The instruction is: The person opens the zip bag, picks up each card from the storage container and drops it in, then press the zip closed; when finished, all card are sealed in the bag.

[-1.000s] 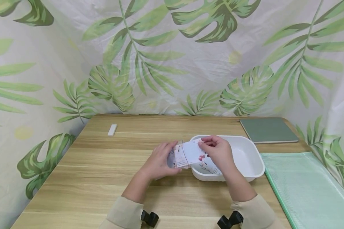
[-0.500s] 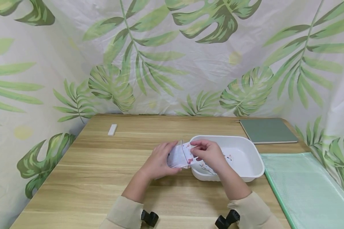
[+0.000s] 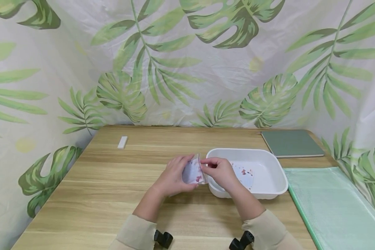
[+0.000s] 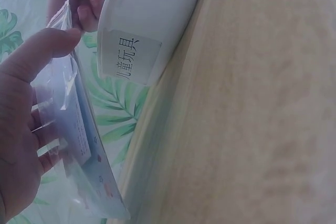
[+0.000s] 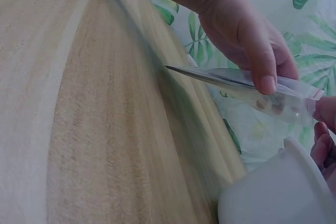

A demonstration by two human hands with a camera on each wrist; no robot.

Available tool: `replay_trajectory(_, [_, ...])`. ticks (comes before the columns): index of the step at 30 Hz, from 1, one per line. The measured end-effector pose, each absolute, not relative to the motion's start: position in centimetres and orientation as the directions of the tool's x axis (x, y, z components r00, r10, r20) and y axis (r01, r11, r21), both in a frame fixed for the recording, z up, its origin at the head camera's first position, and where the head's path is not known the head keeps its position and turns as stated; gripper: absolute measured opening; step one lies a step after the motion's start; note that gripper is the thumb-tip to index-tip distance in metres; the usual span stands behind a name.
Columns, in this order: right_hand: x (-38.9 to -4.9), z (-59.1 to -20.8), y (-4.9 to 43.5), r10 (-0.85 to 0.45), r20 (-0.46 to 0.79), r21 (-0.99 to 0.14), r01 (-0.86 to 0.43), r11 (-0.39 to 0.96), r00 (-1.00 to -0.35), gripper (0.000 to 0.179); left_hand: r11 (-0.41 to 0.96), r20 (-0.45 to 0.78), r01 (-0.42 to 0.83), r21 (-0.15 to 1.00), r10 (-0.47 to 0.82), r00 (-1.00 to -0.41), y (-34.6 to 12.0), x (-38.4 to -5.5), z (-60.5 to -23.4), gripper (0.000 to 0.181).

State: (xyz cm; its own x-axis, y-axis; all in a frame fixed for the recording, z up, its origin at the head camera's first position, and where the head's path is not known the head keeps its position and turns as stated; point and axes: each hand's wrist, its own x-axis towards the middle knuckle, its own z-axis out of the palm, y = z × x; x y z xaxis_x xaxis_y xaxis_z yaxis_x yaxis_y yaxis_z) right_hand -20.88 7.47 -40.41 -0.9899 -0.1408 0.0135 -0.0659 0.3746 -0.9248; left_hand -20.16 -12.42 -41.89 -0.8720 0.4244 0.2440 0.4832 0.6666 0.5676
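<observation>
My left hand point(image 3: 174, 177) grips a small clear zip bag point(image 4: 58, 85) by its sides, thumb on one face and fingers behind. White cards point(image 3: 191, 172) with red floral print lie inside the bag, their edges showing through the plastic. At the bag's mouth, the right hand point(image 3: 221, 173) pinches with thumb and forefinger the end of a card, which is almost wholly inside; the fingertips partly hide it. Just right of the bag stands a white plastic bin point(image 3: 278, 173), and the right hand reaches over its near left side. Another printed card point(image 3: 245, 176) lies on the bin's floor.
A label with printed characters point(image 4: 131, 56) is on the bin's outer wall. Behind it to the right lies a green notebook point(image 3: 292, 143); a green mesh pouch point(image 3: 334, 205) covers the table's right side. A small white block point(image 3: 122, 142) sits at the back left.
The right hand has moved left towards the bag, and the card it holds has slid into it. More of the card in the bin now shows. The left hand has stayed put.
</observation>
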Motion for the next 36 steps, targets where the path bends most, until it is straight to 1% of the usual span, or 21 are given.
replay_trajectory(3, [-20.9,-40.2,7.9,-0.134,0.016,-0.935,-0.063,0.35,-0.991,0.022,0.668,0.24,0.479,0.57,0.422,-0.874,-12.4,-20.2,-41.9,0.092])
replay_trajectory(7, [-21.3,-39.7,9.4,-0.094,0.002,-0.953,-0.03,0.301,-0.996,0.027,0.669,0.239,0.471,0.575,0.414,-0.878,-12.5,-20.2,-41.8,0.094])
replay_trajectory(10, [-21.8,-39.5,11.0,-0.068,-0.012,-0.949,-0.01,0.315,-0.998,0.031,0.669,0.238,0.468,0.577,0.411,-0.88,-12.5,-20.2,-41.9,0.094])
replay_trajectory(14, [-22.9,-39.6,13.6,-0.057,-0.054,-0.908,0.025,0.418,-0.997,0.034,0.665,0.241,0.468,0.582,0.409,-0.88,-12.5,-20.3,-41.9,0.095])
replay_trajectory(21, [-24.4,-40.4,17.2,-0.05,-0.191,-0.789,0.123,0.602,-0.98,0.038,0.667,0.245,0.468,0.58,0.406,-0.881,-12.5,-20.3,-41.9,0.095])
replay_trajectory(29, [-25.5,-41.8,18.8,-0.097,-0.212,-0.659,0.068,0.749,-0.972,0.036,0.666,0.247,0.471,0.579,0.408,-0.879,-12.5,-20.3,-41.9,0.096])
replay_trajectory(36, [-25.9,-42.9,19.0,-0.108,-0.231,-0.59,0.052,0.805,-0.967,0.044,0.663,0.247,0.474,0.58,0.411,-0.878,-12.6,-20.3,-41.9,0.096])
